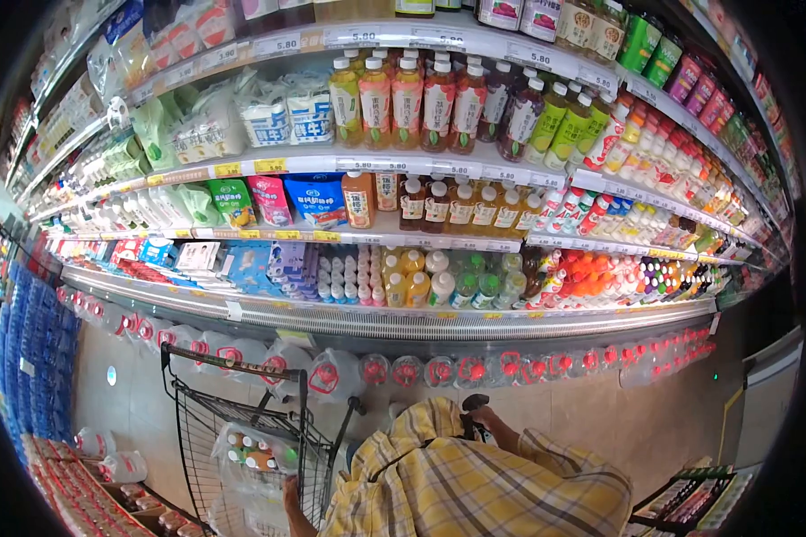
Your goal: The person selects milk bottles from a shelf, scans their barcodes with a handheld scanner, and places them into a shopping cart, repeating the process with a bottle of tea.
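My left hand (291, 490) is at the right side of a black wire shopping cart (303, 421), low in the view. It looks closed against the cart's side, but its fingers are small and partly hidden. Inside the cart, clear plastic wrap surrounds a pack of bottles (258, 455) with orange and green caps. My right hand (485, 415) is in front of the yellow plaid shirt (475, 483), beside a small dark object (475, 402). Whether the hand grips that object cannot be made out.
Ahead, refrigerated shelves (421, 164) hold bottled drinks, bags and cartons. Large water jugs with red handles (407, 370) line the floor at the shelf base. Blue stacked packs (36, 358) stand at the left, boxed goods (72, 483) at lower left, and a dark rack (685, 497) at lower right.
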Motion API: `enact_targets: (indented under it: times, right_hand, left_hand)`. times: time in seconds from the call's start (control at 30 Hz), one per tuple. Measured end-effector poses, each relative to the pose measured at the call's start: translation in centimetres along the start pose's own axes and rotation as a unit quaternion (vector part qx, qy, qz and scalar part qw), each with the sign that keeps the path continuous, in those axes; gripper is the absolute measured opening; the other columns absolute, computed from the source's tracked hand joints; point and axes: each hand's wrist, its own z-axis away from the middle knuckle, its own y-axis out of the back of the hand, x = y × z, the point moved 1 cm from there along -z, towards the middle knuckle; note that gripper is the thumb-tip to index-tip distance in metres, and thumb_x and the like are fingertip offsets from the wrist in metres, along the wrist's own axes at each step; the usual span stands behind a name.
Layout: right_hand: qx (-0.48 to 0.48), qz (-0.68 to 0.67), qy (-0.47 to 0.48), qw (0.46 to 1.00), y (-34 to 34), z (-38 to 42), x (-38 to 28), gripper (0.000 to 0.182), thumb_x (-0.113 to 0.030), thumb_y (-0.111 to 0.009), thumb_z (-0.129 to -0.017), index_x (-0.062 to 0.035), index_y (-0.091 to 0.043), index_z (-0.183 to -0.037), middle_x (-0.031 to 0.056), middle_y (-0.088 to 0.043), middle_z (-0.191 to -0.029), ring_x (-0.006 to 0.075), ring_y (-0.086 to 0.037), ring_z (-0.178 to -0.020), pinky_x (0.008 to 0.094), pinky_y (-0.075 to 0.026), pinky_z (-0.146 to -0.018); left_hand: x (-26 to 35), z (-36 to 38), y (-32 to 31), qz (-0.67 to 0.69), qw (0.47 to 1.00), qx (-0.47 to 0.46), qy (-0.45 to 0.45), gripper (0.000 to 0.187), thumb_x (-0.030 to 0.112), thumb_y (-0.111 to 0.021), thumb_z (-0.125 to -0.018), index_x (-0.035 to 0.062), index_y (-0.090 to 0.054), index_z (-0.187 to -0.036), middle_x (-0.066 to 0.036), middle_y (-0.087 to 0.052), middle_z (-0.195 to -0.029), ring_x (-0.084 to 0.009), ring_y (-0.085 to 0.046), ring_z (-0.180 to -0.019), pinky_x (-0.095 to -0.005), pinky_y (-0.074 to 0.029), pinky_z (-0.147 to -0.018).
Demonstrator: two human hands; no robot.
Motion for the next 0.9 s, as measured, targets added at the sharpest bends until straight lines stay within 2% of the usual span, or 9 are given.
enact_targets:
  times: [0.03, 0.1, 0.2, 0.47, 0.63, 0.77, 0.83, 0.87, 0.9]
  right_hand:
    - [0.003, 0.001, 0.005, 1.000, -0.3, -0.8, 0.7, 0.029, -0.017, -0.060, -0.077, -0.0196, -0.068, -0.105, 0.0124, -0.064, -0.089, 0.0231, -0.061, -0.082, 0.0338, -0.048, -0.073]
    - [0.125, 0.032, 0.231, 0.964, -0.9, -4.0, 3.4, 0.030, -0.033, -0.072, -0.070, -0.0041, -0.067, -0.077, 0.0068, -0.061, -0.064, 0.0175, -0.058, -0.056, 0.0322, -0.044, -0.049]
    - [0.044, -0.036, 0.079, 0.995, -0.2, -1.7, 0.9, 0.034, -0.036, -0.071, -0.069, -0.0042, -0.067, -0.079, 0.0071, -0.063, -0.068, 0.0183, -0.060, -0.063, 0.0326, -0.045, -0.054]
    - [0.062, 0.033, 0.132, 0.989, 0.1, -2.3, -0.7, 0.036, -0.035, -0.072, -0.070, -0.0041, -0.065, -0.088, 0.0093, -0.064, -0.077, 0.0212, -0.060, -0.070, 0.0344, -0.047, -0.064]
    - [0.050, 0.062, 0.163, 0.983, -0.1, -0.2, -1.9, 0.039, -0.033, -0.072, -0.071, -0.0038, -0.064, -0.095, 0.0104, -0.065, -0.084, 0.0231, -0.061, -0.075, 0.0356, -0.048, -0.069]
    - [0.030, 0.017, 0.199, 0.979, 0.4, 2.8, -3.7, 0.044, -0.033, -0.074, -0.070, -0.0036, -0.062, -0.099, 0.0084, -0.064, -0.088, 0.0259, -0.060, -0.079, 0.0372, -0.047, -0.073]
    - [-0.001, -0.116, 0.303, 0.946, 0.2, 1.1, -1.9, 0.020, -0.021, -0.071, -0.073, -0.0021, -0.066, -0.076, 0.0051, -0.061, -0.066, 0.0143, -0.059, -0.058, 0.0322, -0.045, -0.053]
    - [-0.008, -0.103, 0.299, 0.948, 1.6, 2.1, -1.7, 0.020, -0.021, -0.071, -0.073, -0.0021, -0.066, -0.076, 0.0051, -0.061, -0.066, 0.0143, -0.059, -0.058, 0.0322, -0.045, -0.053]
    - [-0.011, -0.098, 0.290, 0.952, 2.1, 3.0, -1.9, 0.020, -0.021, -0.071, -0.073, -0.0020, -0.066, -0.077, 0.0051, -0.061, -0.067, 0.0145, -0.059, -0.059, 0.0322, -0.045, -0.054]
  left_hand:
    - [-0.2, -0.5, -0.3, 0.009, 1.000, 0.013, -0.007, 0.023, 0.029, -0.053, -0.076, 0.0082, -0.063, -0.079, 0.001, -0.053, -0.059, -0.0087, -0.041, -0.047, -0.0248, -0.031, -0.042]
    - [-0.2, -1.6, -0.8, 0.025, 0.999, 0.040, -0.021, 0.023, 0.030, -0.053, -0.075, 0.0098, -0.063, -0.076, 0.001, -0.053, -0.057, -0.0087, -0.042, -0.045, -0.0250, -0.031, -0.040]
    - [1.0, 0.6, -0.3, 0.051, 0.996, -0.042, -0.057, 0.023, 0.023, -0.057, -0.073, 0.0035, -0.064, -0.083, 0.002, -0.048, -0.061, -0.0104, -0.040, -0.054, -0.0270, -0.031, -0.049]
    - [1.3, 2.2, -1.5, 0.060, 0.993, 0.030, -0.097, 0.027, 0.027, -0.056, -0.071, 0.0018, -0.064, -0.079, -0.002, -0.055, -0.066, -0.0123, -0.047, -0.059, -0.0297, -0.036, -0.051]
    - [-1.9, -1.6, -0.8, -0.118, 0.985, 0.119, -0.041, 0.032, 0.023, -0.051, -0.074, -0.0033, -0.062, -0.089, -0.019, -0.063, -0.077, -0.0382, -0.060, -0.075, -0.0457, -0.046, -0.068]
    - [-5.2, -0.2, 0.0, -0.094, 0.982, 0.160, -0.017, 0.036, 0.022, -0.050, -0.074, -0.0050, -0.058, -0.097, -0.028, -0.061, -0.090, -0.0452, -0.058, -0.088, -0.0487, -0.045, -0.074]
    - [-3.0, -1.9, -0.9, -0.110, 0.986, 0.123, -0.021, 0.037, 0.020, -0.051, -0.074, -0.0058, -0.056, -0.099, -0.029, -0.060, -0.093, -0.0440, -0.056, -0.091, -0.0484, -0.045, -0.075]
    - [-2.5, -1.8, -1.7, -0.242, 0.963, 0.090, -0.083, 0.031, 0.013, -0.053, -0.071, -0.0060, -0.057, -0.095, -0.027, -0.058, -0.092, -0.0429, -0.055, -0.089, -0.0490, -0.045, -0.074]
    - [-2.8, 0.0, -1.0, -0.542, 0.797, 0.019, -0.264, 0.026, 0.006, -0.054, -0.068, -0.0043, -0.057, -0.092, -0.024, -0.057, -0.087, -0.0408, -0.054, -0.084, -0.0490, -0.044, -0.071]
